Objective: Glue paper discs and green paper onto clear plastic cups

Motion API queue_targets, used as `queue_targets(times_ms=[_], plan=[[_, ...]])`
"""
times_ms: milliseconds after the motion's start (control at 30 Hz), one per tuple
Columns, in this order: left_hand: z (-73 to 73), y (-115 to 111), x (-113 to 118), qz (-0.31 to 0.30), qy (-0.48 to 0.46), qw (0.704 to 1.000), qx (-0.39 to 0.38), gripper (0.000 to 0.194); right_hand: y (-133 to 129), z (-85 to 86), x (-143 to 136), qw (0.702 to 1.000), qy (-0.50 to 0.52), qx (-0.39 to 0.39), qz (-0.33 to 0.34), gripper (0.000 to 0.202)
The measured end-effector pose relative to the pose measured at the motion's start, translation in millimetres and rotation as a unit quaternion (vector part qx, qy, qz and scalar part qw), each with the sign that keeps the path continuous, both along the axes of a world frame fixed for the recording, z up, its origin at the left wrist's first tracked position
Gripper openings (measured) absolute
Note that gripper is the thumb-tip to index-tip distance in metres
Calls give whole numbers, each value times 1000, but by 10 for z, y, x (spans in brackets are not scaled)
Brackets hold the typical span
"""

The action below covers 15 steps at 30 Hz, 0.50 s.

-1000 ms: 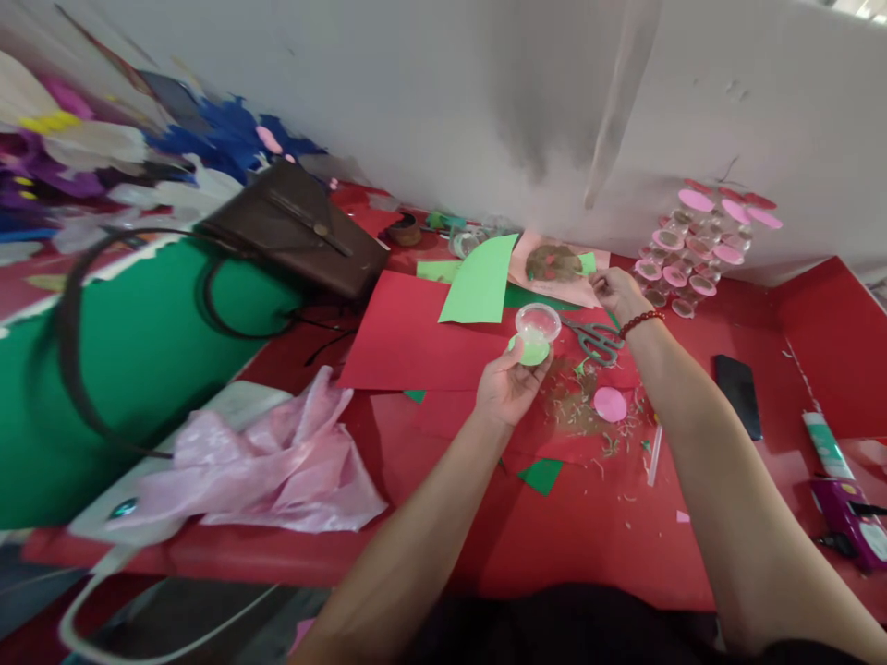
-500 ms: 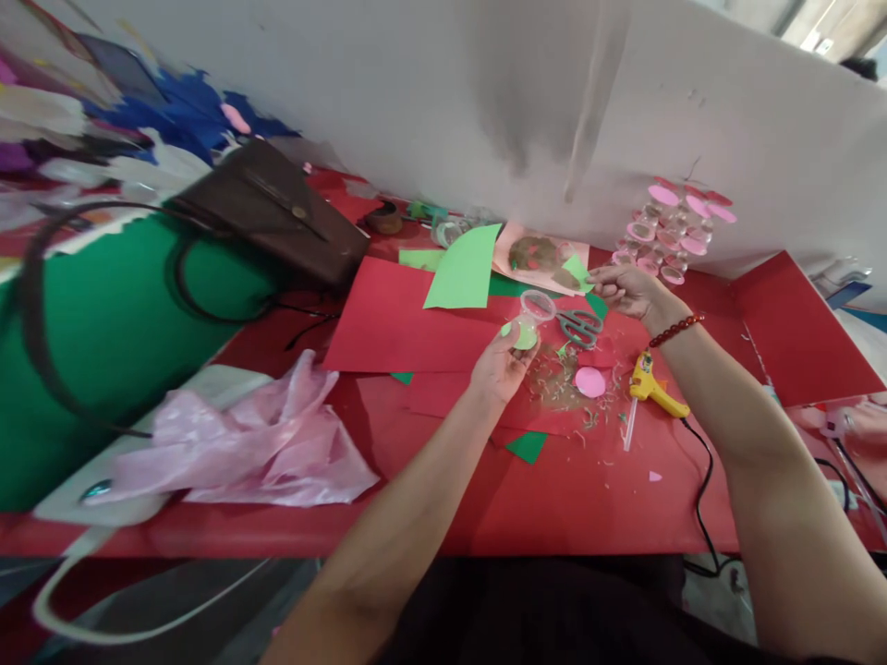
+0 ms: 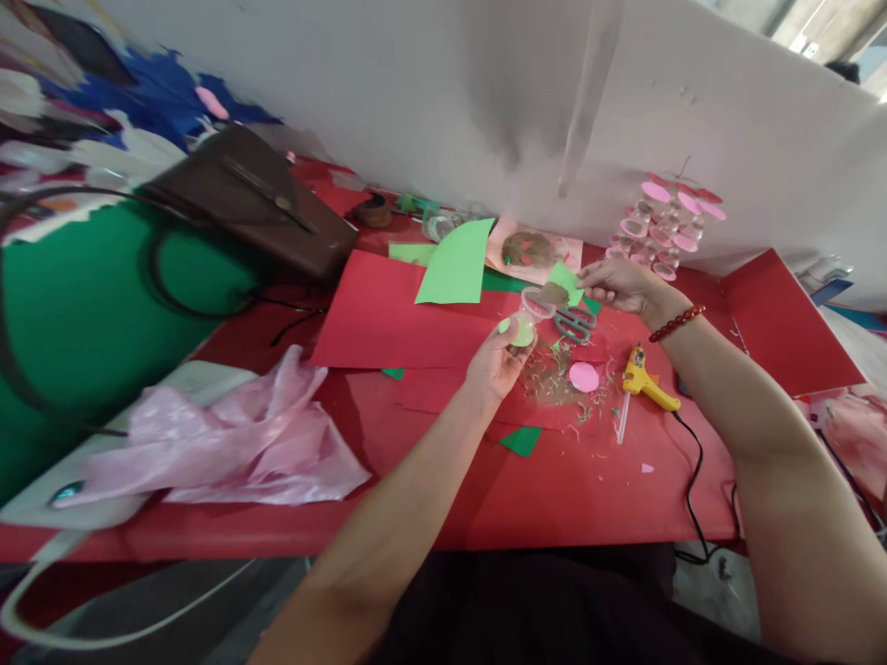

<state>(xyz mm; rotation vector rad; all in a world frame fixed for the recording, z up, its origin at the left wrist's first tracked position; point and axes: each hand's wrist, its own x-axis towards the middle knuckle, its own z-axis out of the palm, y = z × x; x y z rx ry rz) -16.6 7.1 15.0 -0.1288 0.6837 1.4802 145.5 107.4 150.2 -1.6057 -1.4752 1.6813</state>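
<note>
In my left hand is a small clear plastic cup-like piece, narrow in the middle, with a pale green disc at its near end; my fingers are closed around it. Between the fingertips of my right hand is a small light-green paper piece carrying brown granular material. The paper's edge is right by the cup's far rim; whether they touch I cannot tell. Grey-handled scissors lie just below the paper. A pink disc rests among shavings nearby.
A yellow glue gun with a black cord lies by my right forearm. Behind are a tray of brown material and a clear-and-pink stacked structure. Red sheets, a pink plastic bag and a brown handbag occupy the left.
My right hand has brought the green paper with the brown material left and closer to the cup. My left hand still holds the cup. The whole view has shifted slightly.
</note>
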Motion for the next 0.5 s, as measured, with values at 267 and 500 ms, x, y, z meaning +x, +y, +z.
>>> queue_targets(times_ms=[267,500], plan=[[-43,5,-2,-6,-3,1000,2,11,-36,112,-122,996,-75,51,22,41],[-125,31,-7,-15,-5,1000,16,21,-37,175,-196,985,-133,96,59,38]])
